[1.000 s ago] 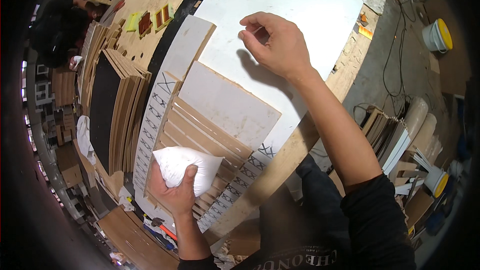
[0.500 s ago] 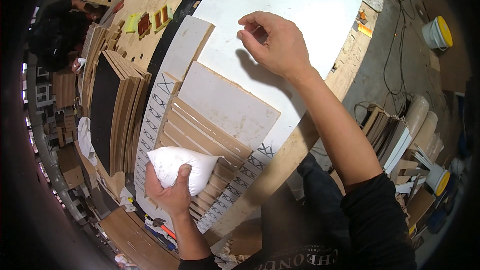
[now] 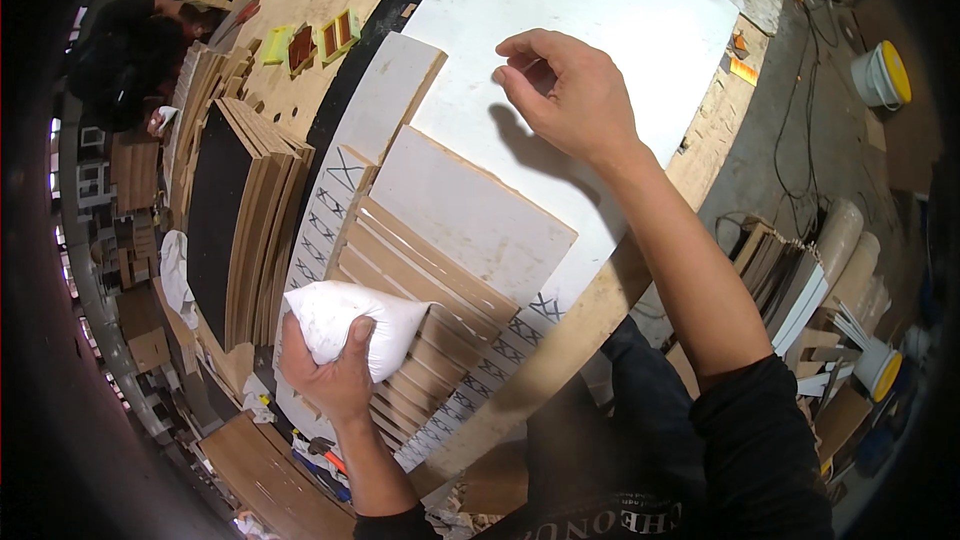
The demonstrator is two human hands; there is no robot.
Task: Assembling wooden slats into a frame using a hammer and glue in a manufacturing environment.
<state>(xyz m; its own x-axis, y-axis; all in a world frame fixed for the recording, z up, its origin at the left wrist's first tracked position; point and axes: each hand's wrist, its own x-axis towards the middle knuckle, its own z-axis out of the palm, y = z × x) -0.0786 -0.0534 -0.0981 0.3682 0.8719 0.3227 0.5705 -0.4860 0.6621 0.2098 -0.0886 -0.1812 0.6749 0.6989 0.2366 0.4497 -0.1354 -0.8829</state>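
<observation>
My left hand (image 3: 335, 375) grips a plump white bag (image 3: 392, 330), thumb pressed on its near side. The bag's pointed corner lies above a row of brown wooden strips (image 3: 440, 275), some of which carry thin white lines. White edge boards marked with dark crosses (image 3: 318, 230) flank the strips. A flat grey-white panel (image 3: 485, 205) lies against the far end of the row. Over the large white board (image 3: 590, 5) hovers my right hand (image 3: 575, 95), empty, its fingers curled and its thumb apart from them.
Left of the work stands a stack of dark-faced boards (image 3: 225, 230). Small yellow-green frames (image 3: 340, 32) lie on the wooden table beyond. Another person (image 3: 125, 65) is at the far left. White buckets with yellow lids (image 3: 880, 75) and cables are on the floor at right.
The view has shifted slightly. My left hand has moved a little to the left across the strips with the white bag. My right hand stays over the white board in the same pose.
</observation>
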